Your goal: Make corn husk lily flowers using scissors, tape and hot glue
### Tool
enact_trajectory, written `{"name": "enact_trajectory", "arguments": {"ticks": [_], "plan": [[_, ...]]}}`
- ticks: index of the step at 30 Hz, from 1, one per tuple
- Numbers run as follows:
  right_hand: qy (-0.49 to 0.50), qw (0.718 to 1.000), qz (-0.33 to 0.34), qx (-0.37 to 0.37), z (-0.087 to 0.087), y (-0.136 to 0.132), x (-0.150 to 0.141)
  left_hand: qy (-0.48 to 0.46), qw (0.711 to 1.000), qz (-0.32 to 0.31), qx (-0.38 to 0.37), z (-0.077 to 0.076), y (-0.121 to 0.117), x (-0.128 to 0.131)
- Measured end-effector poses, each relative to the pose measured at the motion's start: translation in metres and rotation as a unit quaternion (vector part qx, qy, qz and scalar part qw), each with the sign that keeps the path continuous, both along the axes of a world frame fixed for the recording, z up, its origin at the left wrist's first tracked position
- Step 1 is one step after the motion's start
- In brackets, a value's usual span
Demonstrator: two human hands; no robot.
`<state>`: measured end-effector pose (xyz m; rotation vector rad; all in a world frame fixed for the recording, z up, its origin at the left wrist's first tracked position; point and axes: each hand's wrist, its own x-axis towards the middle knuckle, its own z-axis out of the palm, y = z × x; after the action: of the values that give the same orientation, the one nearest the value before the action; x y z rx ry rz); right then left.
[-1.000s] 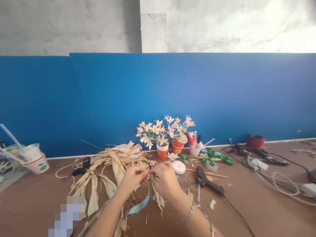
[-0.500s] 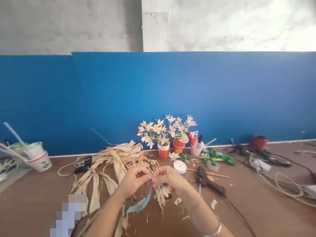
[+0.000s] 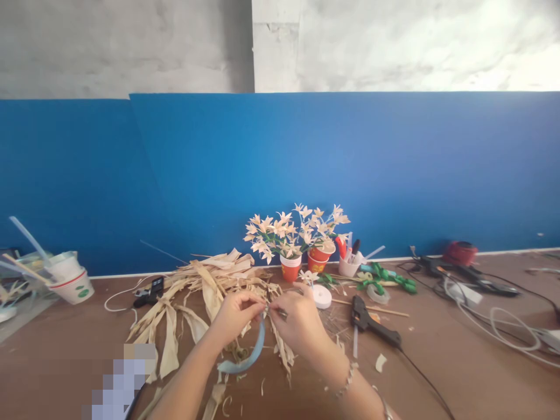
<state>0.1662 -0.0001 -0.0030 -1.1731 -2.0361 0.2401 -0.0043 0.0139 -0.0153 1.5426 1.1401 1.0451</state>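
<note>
My left hand (image 3: 238, 318) and my right hand (image 3: 298, 318) meet fingertip to fingertip above the table. Between the left thumb and fingers is pinched the upper end of a light blue strip (image 3: 250, 363), like tape or ribbon, which hangs in a curve below. The right fingers are closed at the same spot, and what lies in them is too small to make out. A thin pale wire (image 3: 161, 251) shows to the upper left of the hands. Around and beneath them lie dried corn husks (image 3: 212, 291).
White husk flowers (image 3: 280, 228) stand in red paper cups (image 3: 290, 270) at the back. To the right are a white tape roll (image 3: 322, 297), a glue gun (image 3: 371, 326), green leaf pieces (image 3: 380, 274) and cables (image 3: 490, 326). A white cup (image 3: 74, 287) stands far left.
My right hand has turned, its back now facing up more and its fingers curled at the left fingertips. The blue strip has swung slightly, and the thin wire's visible end has shifted left.
</note>
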Motion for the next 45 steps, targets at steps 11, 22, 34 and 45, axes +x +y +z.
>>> {"name": "enact_trajectory", "arguments": {"ticks": [11,22,34,45], "plan": [[0.319,0.734,0.216,-0.559,0.004,0.010,0.017,-0.007,0.993,-0.104,0.059,0.022,-0.017,0.000],[-0.005,0.999,-0.029,-0.016,0.001,-0.006,-0.004,-0.011,1.000,0.009,-0.007,0.006,-0.005,0.005],[0.288,0.768,0.189,-0.540,0.007,0.008,0.014,-0.052,0.996,-0.070,-0.002,0.017,-0.013,0.002],[0.021,0.997,-0.022,-0.064,0.004,-0.006,-0.002,-0.041,0.999,0.018,-0.013,0.010,-0.008,0.005]]}}
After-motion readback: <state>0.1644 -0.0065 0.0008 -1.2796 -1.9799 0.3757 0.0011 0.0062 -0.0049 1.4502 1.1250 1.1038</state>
